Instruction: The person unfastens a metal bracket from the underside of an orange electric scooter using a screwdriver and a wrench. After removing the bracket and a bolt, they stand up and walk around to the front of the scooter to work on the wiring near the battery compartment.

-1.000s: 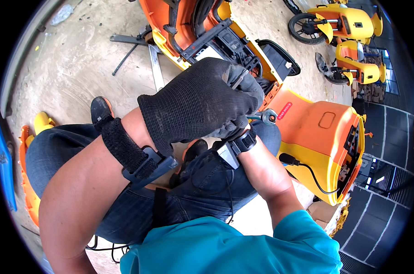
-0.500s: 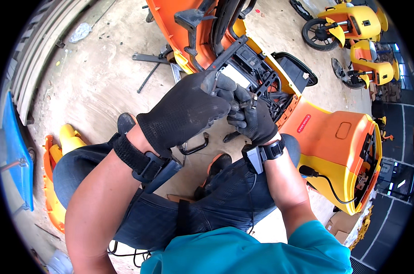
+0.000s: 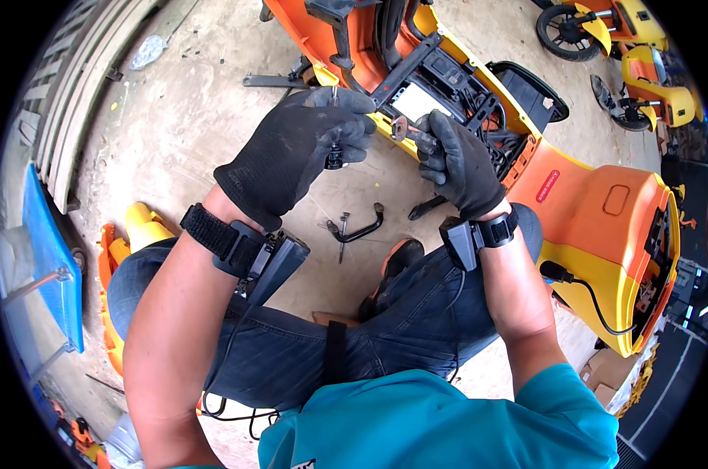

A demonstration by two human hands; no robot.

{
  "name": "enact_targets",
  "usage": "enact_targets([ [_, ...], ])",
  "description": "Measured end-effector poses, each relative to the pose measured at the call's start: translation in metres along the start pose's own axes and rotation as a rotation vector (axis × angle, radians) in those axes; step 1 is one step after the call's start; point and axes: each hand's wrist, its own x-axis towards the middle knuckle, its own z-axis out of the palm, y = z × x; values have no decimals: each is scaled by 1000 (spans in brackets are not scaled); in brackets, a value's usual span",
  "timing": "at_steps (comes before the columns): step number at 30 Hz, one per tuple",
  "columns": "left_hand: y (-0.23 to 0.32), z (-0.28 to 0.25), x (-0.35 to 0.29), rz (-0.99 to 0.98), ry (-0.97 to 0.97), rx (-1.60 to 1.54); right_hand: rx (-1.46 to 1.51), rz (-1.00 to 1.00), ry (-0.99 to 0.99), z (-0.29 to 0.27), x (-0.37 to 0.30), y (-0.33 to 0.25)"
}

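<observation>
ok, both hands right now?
Left hand: closed, holding a slim metal-and-black part; exact kind unclear.
Right hand: closed, holding a metal tool with a rounded end, possibly a wrench.

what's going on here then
A gloved person is beside an opened orange-and-yellow scooter body, its wiring showing. The left grip holds a slim metal rod; the right grip holds a round-ended metal piece, perhaps a wrench. The two pieces are apart. A curved black bar lies on the floor.
</observation>
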Motion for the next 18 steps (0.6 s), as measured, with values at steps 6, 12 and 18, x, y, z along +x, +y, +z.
enact_targets([
  [6, 1, 2, -3, 118, -11, 10, -977, -365, 47, -8, 0, 11],
  [12, 4, 5, -2, 147, 35, 99, -692, -421, 193, 6, 4, 11],
  [18, 6, -3, -8, -48, -44, 125, -66, -24, 257, 26, 3, -7],
])
